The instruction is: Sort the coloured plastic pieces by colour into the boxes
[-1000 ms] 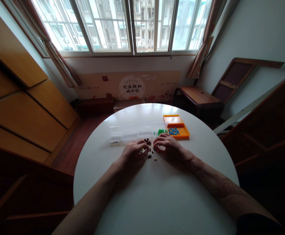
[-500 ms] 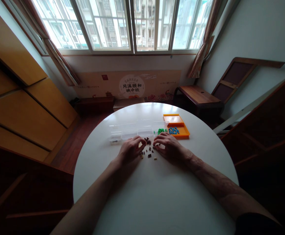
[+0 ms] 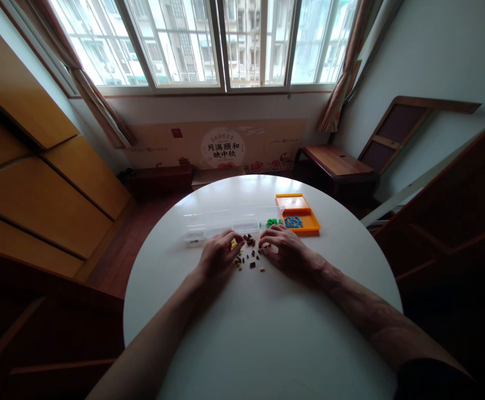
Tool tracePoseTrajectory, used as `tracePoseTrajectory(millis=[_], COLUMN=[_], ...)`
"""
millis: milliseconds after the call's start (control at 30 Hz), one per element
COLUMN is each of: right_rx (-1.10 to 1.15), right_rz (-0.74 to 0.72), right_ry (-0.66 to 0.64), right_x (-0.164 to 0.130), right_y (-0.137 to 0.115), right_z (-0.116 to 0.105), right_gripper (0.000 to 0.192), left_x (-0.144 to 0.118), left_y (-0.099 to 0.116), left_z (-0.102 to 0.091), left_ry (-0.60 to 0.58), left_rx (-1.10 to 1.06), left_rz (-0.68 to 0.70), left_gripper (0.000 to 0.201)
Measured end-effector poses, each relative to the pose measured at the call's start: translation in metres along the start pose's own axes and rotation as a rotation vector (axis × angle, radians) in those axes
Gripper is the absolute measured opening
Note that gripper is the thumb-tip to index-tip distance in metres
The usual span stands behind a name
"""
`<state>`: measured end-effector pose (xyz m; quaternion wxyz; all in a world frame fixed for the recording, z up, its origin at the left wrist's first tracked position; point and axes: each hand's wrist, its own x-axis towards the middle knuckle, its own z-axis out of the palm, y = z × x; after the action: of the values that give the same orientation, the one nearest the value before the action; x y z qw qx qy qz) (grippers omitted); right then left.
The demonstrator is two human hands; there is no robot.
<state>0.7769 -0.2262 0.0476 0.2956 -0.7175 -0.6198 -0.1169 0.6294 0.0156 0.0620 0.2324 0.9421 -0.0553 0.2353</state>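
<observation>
Several small dark brown and yellowish pieces (image 3: 250,259) lie scattered on the round white table (image 3: 263,333) between my hands. My left hand (image 3: 217,255) sits left of the pile, its fingertips pinched on a small yellow piece (image 3: 234,243) close to the clear compartment box (image 3: 221,223). To the right of the pile, my right hand (image 3: 286,251) rests on the table. Its fingers are spread and their tips touch the nearest pieces. Green pieces (image 3: 272,223) lie in the box's right end.
An orange tray (image 3: 304,206) holding blue pieces (image 3: 293,222) stands just right of the clear box. Beyond the table are a low wooden bench (image 3: 336,161), wooden cabinets (image 3: 38,183) at left and large windows (image 3: 209,44).
My left hand has moved up from the pile toward the clear box with the yellow piece, uncovering more scattered pieces. My right hand has barely shifted.
</observation>
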Motion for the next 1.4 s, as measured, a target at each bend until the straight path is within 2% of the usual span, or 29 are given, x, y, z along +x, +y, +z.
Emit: tracePoseTrajectory(millis=[300,500,800,900,967,1133,1400], right_rx=[-0.002,0.019,0.03,0.033,0.034,0.041,0.039], right_rz=[-0.062,-0.076,-0.035,-0.069,-0.109,-0.187,-0.176], right_ry=[-0.03,-0.027,-0.025,0.025,0.067,0.135,0.133], right_x=[0.001,0.002,0.0,0.002,0.004,0.006,0.005], right_y=[0.004,0.003,0.004,0.003,0.002,0.0,0.001], right_z=[-0.002,-0.003,0.002,0.001,0.0,-0.001,0.005], right_gripper=[0.005,0.006,0.003,0.006,0.008,0.012,0.019], left_x=[-0.001,-0.003,-0.002,-0.003,-0.002,0.003,0.005], left_y=[-0.008,-0.008,-0.01,-0.007,-0.003,0.011,0.011], left_z=[0.006,0.004,0.004,0.004,0.005,0.011,0.019], left_ry=[-0.09,-0.151,-0.141,-0.133,-0.113,-0.061,-0.026], left_rx=[0.025,0.013,0.006,-0.007,-0.043,-0.213,-0.436], left_rz=[0.16,0.15,0.16,0.145,0.127,0.117,0.038], left_gripper=[0.011,0.008,0.008,0.006,0.005,0.015,0.022])
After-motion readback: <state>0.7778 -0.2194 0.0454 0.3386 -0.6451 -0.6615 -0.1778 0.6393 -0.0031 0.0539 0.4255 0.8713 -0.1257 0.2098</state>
